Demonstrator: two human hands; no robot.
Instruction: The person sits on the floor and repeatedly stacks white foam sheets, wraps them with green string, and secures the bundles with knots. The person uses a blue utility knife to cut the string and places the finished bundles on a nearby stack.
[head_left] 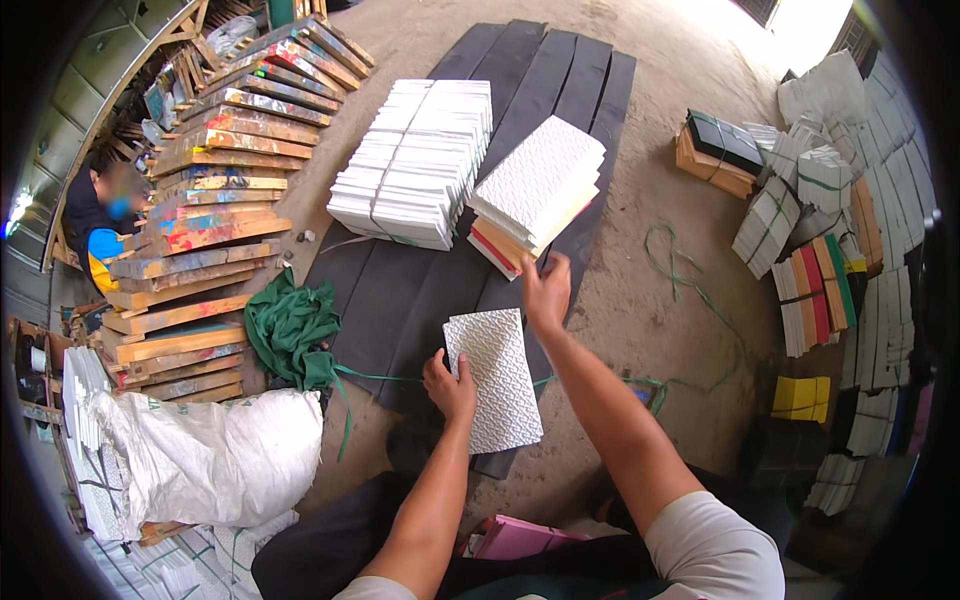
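Note:
On the dark boards before me lies a small stack of white textured sheets (493, 385). My left hand (448, 388) grips its left edge, with the thumb by the top face and the fingers curled along the side. Farther off sits a taller stack (540, 185), white and textured on top, with cream, yellow and red layers below. My right hand (547, 295) is closed at the near corner of this stack, at its lower layers; its fingertips are partly hidden. A green strap (395, 378) runs under or behind the near stack and out on both sides.
Left of the tall stack stands a large tied bundle of white sheets (415, 160). Paint-stained wooden frames (215, 180), green cloth (290, 325) and a white sack (215, 455) line the left. Tied bundles (815, 290) crowd the right. A person (100, 215) sits at far left.

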